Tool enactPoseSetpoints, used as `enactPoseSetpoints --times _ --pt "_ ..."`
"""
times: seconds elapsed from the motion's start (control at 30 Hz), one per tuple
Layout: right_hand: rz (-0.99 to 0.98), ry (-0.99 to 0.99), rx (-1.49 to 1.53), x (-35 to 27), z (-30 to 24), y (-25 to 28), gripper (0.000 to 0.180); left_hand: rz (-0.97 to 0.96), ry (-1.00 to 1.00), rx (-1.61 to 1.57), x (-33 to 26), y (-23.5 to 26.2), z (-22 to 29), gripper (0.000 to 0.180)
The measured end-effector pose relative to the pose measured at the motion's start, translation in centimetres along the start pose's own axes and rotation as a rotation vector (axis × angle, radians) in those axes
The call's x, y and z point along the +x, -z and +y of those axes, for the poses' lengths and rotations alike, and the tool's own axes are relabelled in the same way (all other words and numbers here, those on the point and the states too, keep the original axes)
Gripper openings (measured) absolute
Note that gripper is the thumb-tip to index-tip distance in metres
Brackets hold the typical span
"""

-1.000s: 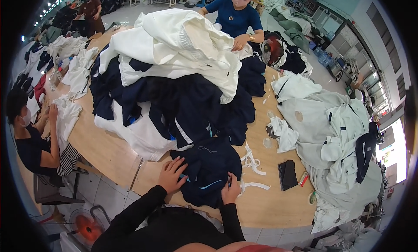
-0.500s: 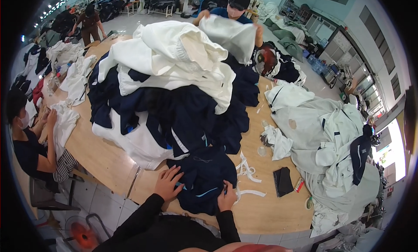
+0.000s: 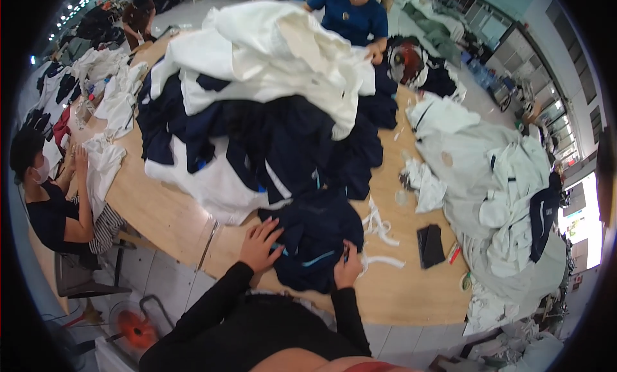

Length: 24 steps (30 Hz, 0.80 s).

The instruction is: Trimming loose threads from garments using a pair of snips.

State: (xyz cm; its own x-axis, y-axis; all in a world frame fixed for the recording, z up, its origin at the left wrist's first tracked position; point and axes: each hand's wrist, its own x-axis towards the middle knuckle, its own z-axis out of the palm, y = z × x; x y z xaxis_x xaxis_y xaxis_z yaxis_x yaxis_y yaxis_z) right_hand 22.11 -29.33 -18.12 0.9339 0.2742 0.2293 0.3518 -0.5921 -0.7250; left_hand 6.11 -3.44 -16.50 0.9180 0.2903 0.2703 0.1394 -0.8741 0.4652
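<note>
A navy garment (image 3: 315,234) with light blue piping lies spread on the wooden table in front of me. My left hand (image 3: 259,246) rests on its left edge, palm down with the fingers stretched out and apart. At the garment's right edge is my right hand (image 3: 348,266), fingers curled closed against the dark fabric. Whatever it pinches is too small and dark to make out. Just beyond the garment rises a large heap of navy clothes (image 3: 289,144), topped by white garments (image 3: 257,57).
White strips (image 3: 382,225), a black folded cloth (image 3: 430,246), a red tool (image 3: 455,254) and a tape roll (image 3: 465,281) lie to the right. Pale garments (image 3: 475,160) cover the right side. Co-workers stand beyond the heap (image 3: 353,15) and sit at left (image 3: 54,198). An orange fan (image 3: 136,327) stands lower left.
The co-worker across the table has lowered the raised white cloth onto the heap. My view has shifted slightly. My left hand stays on the navy garment and my right hand at its right edge.
</note>
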Motion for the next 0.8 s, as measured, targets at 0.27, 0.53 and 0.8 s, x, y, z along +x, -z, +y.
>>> enactPoseSetpoints --times 0.27,0.53,0.8 --pt "0.008 0.005 0.047 -1.1 -0.8 0.7 0.042 0.056 -0.015 -0.045 -1.1 0.0 0.1 0.04" --pt "0.029 -0.282 0.496 -2.1 -0.7 5.4 0.026 0.469 0.465 -1.462 -2.2 8.2 -2.4 0.039" --pt "0.229 -0.303 0.339 -1.6 0.0 7.1 0.027 0.229 0.39 -0.603 -4.0 9.3 -2.2 0.053"
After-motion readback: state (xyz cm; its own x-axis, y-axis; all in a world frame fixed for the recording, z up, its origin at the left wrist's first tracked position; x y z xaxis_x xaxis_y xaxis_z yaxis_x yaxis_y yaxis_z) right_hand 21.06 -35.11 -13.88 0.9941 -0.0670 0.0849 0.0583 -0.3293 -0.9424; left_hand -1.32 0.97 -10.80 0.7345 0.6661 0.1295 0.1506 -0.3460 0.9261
